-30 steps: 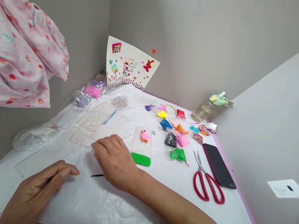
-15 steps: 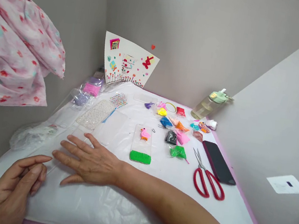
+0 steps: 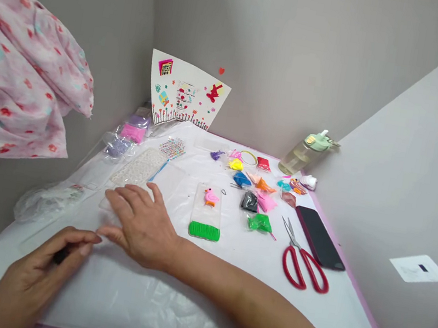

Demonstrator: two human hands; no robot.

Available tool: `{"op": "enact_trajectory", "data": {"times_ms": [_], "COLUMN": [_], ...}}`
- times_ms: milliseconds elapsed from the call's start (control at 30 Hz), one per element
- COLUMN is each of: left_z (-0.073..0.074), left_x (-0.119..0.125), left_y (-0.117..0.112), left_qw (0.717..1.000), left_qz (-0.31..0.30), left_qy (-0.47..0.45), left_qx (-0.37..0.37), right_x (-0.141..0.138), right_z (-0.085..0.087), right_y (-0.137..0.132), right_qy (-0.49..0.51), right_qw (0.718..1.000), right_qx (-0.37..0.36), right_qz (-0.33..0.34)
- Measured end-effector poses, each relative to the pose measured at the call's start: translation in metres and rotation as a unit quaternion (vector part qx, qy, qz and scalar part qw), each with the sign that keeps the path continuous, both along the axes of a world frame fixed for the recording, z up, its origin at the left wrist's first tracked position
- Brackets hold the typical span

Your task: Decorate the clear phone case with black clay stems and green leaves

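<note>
**Grey-walled corner, white-covered bench: both hands at near left**

The bench (image 3: 131, 300) stands against grey walls, with a flowered cloth (image 3: 24, 83) hanging at the left and a decorated paper (image 3: 185, 98) propped up beyond the far left corner.

Your right hand (image 3: 145, 224) is palm down toward the left edge, fingers spread apart, above part of a clear panel (image 3: 107, 202); contact with it cannot be determined. Your left hand (image 3: 40, 269) is nearer the near left corner. Its fingers curl toward the thumb around a dark patch; whether they are clamped on anything, I cannot tell. Its index fingertip is just beside your right thumb.

The clear phone case (image 3: 212, 217) lies flat mid-bench, to the right of your right hand. It carries a pink bird (image 3: 211, 197) on its upper half and a green band (image 3: 204, 231) across its near end.

Small coloured packets lie between the case and the right edge, including a green packet (image 3: 260, 222) and a black packet (image 3: 250, 201). Red-handled scissors (image 3: 295, 246) lie open beside a dark phone (image 3: 319, 238) along the right edge. A drink bottle (image 3: 299, 157) leans at the far right corner. Toward the left edge you have a sheet of beads (image 3: 172, 148) and a crumpled plastic bag (image 3: 47, 200).
</note>
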State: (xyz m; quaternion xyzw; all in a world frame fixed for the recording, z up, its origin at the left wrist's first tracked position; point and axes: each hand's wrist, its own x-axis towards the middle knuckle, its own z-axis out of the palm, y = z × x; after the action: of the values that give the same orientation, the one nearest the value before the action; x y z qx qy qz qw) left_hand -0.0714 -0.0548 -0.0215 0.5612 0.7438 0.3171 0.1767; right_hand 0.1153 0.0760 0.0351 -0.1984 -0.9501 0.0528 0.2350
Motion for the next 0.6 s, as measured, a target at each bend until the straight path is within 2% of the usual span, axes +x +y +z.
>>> {"op": "enact_trajectory", "data": {"times_ms": [100,200,367,500,600], "left_z": [0.021,0.023,0.020,0.031,0.039], "left_x": [0.020,0.030,0.038,0.042,0.043], "left_y": [0.012,0.024,0.042,0.052,0.056], "left_qw": [0.992,0.978,0.963,0.952,0.950], "left_qz": [-0.114,-0.193,-0.251,-0.280,-0.277], "left_qy": [-0.030,-0.018,0.016,0.018,0.008], "left_qx": [-0.048,-0.075,-0.098,-0.121,-0.140], "right_x": [0.015,0.044,0.104,0.142,0.160], "right_z": [0.019,0.031,0.032,0.026,0.021], "right_y": [0.006,0.005,-0.006,-0.014,-0.017], "right_qy": [0.097,0.168,0.200,0.217,0.251], "right_qw": [0.992,0.974,0.948,0.926,0.906], "right_qx": [-0.081,-0.150,-0.233,-0.277,-0.298], "right_qz": [-0.018,-0.029,-0.085,-0.139,-0.167]}}
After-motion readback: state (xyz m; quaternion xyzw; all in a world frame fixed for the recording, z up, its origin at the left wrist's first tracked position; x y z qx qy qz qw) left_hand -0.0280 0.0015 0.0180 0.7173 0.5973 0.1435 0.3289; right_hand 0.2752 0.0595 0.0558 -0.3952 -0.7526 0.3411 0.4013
